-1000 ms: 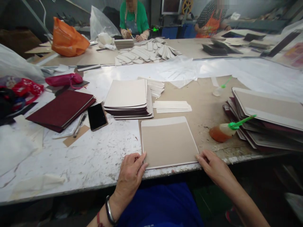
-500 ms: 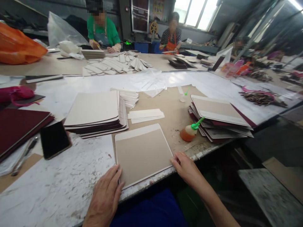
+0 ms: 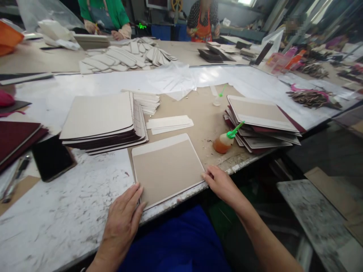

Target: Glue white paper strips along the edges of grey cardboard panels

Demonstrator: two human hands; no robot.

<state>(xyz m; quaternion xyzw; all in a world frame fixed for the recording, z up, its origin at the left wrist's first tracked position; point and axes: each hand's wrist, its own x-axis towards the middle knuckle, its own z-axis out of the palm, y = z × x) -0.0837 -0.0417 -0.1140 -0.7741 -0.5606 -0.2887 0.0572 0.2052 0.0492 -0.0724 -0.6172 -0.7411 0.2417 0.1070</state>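
A flat beige panel (image 3: 168, 172) with rounded corners and a paler strip along its far side lies at the table's front edge. My left hand (image 3: 123, 215) rests against its near left corner, fingers stretched out and the thumb a little apart. At the near right corner, my right hand (image 3: 222, 185) has its fingers curled, pinching the panel's edge between thumb and forefinger. Just beyond the panel lie pale narrow strips (image 3: 170, 124). A squeeze bottle (image 3: 224, 142) with amber liquid and a green nozzle stands to the right of it.
A tall stack of panels (image 3: 98, 119) is at the left, and another uneven stack (image 3: 261, 113) at the right. A black phone (image 3: 52, 156) and pens (image 3: 17, 177) lie at far left. Two co-workers stand across the table, by a heap of pale pieces (image 3: 119, 56).
The view has tilted down and shifted slightly, so things on the table appear higher in the picture. Both hands keep their places at the panel's near corners.
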